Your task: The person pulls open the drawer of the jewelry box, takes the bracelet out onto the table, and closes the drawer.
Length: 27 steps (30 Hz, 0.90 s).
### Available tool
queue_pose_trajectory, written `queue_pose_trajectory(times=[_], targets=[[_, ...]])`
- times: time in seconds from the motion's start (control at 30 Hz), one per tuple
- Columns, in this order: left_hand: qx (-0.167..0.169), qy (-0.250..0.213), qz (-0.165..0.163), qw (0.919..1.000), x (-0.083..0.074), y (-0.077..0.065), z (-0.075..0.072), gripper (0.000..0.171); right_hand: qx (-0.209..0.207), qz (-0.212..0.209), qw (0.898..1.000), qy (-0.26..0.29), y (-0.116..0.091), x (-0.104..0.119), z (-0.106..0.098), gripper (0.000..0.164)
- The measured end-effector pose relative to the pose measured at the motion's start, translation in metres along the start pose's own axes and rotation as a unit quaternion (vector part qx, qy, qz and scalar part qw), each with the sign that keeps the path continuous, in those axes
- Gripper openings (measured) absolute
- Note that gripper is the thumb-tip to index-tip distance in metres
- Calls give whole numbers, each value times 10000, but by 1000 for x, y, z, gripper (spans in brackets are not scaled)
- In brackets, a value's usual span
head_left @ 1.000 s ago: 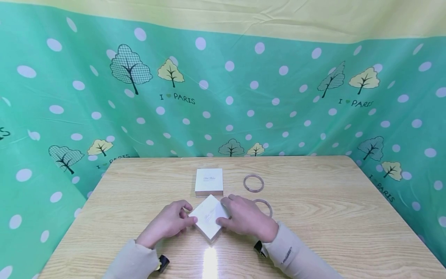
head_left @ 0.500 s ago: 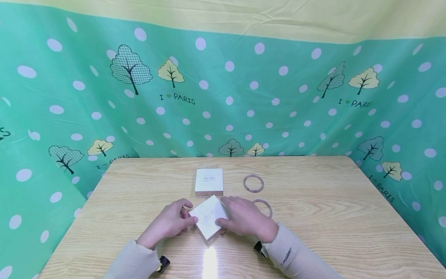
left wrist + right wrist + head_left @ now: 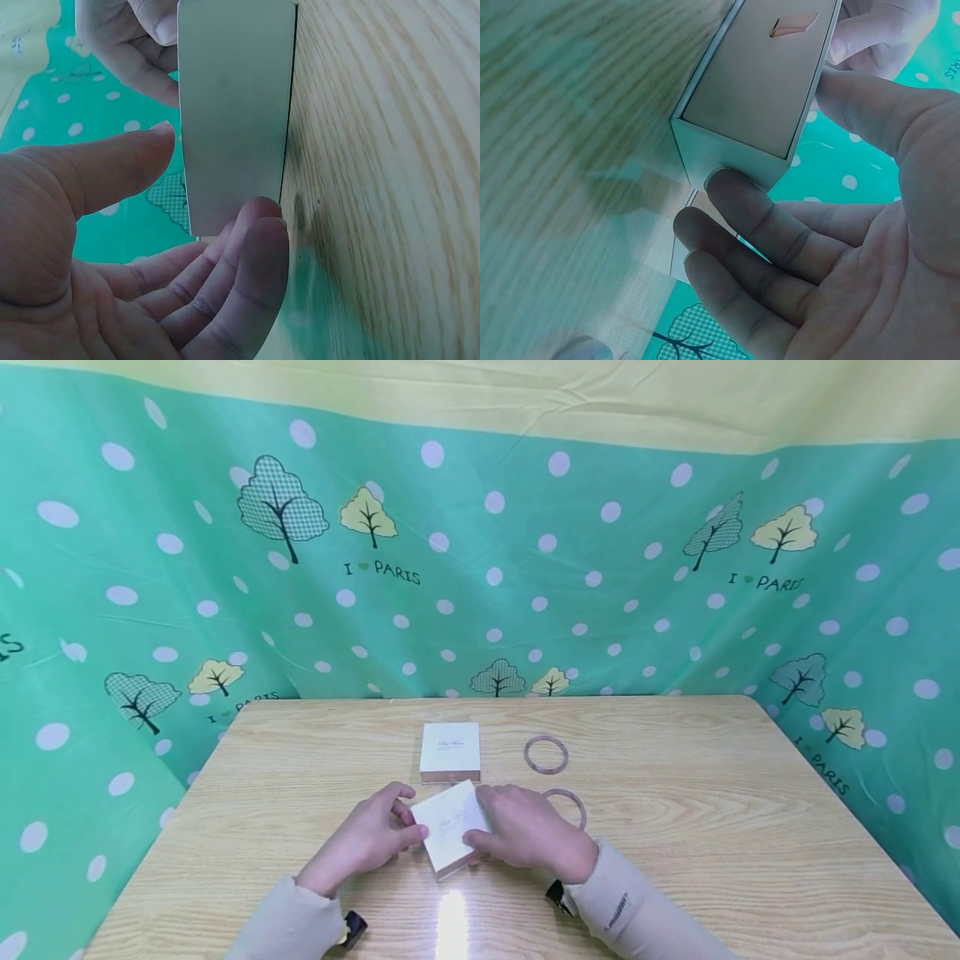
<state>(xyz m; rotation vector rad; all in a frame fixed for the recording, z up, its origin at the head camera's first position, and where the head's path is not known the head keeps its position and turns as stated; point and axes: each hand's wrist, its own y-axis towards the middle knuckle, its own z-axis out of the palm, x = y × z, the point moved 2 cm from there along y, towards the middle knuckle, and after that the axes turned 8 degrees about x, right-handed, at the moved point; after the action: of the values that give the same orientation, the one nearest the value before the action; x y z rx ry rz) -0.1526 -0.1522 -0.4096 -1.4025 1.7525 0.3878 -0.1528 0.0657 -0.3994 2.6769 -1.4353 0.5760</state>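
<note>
A small white gift box [image 3: 447,824] with faint lettering on its lid sits slightly turned on the table, between both hands. My left hand [image 3: 367,835] holds its left corner, thumb along the upper edge and fingers bent near the side wall [image 3: 236,112]. From the right, my right hand [image 3: 525,828] grips it with the thumb on top and fingertips against the far wall. A pinkish ribbon tab [image 3: 795,25] shows on the drawer face in the right wrist view. Just behind stands a second white box [image 3: 450,747], squared to the table.
Two purplish bangles lie to the right: the farther bangle [image 3: 546,754] in full view, the nearer bangle [image 3: 567,806] partly covered by my right hand. The wooden table [image 3: 675,793] ends at a green dotted curtain [image 3: 480,568] behind and at the sides.
The held box has turned clockwise on the table, its far corner shifting right and its near corner left. Both hands have hardly moved; the second box and the bangles stay put.
</note>
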Motion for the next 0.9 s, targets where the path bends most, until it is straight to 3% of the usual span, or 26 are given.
queue_pose_trajectory(times=[0.9], targets=[[-152, 103, 85, 9998, -1, 0, 0, 54, 131, 72, 9992, 368, -1, 3, 2, 50]])
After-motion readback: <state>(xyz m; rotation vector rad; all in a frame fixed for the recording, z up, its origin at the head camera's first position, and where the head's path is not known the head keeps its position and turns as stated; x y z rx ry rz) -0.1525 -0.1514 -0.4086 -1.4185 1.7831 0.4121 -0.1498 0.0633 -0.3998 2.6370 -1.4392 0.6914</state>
